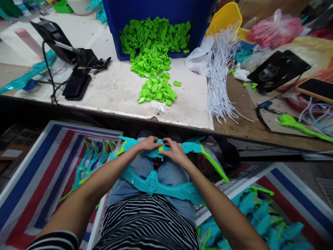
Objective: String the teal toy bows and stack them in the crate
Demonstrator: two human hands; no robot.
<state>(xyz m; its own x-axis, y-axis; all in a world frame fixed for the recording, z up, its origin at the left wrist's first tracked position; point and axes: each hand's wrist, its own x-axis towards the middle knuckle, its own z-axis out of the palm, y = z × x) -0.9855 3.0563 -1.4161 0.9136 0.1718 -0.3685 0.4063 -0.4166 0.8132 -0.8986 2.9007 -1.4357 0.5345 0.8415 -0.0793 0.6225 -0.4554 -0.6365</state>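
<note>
Above my lap, both hands meet at the middle of a turquoise bow-shaped plastic toy part (187, 147) with lime-green ends. My left hand (150, 143) grips its centre from the left, fingers closed round it. From the other side, my right hand (174, 150) pinches a small lime-green plastic piece (160, 147) against that centre. Whether the piece is seated cannot be made out. A second turquoise bow-shaped part (151, 184) lies across my thighs, nearer my body, touched by neither hand.
On the workbench (117, 104) lie loose lime-green pieces (157, 90), spilling from a blue bin (114, 38). White strings (221, 80) hang toward its front edge. Small black fans (279, 71) stand on it. Striped-lined crates (28, 166) flank me, holding turquoise parts (262, 218).
</note>
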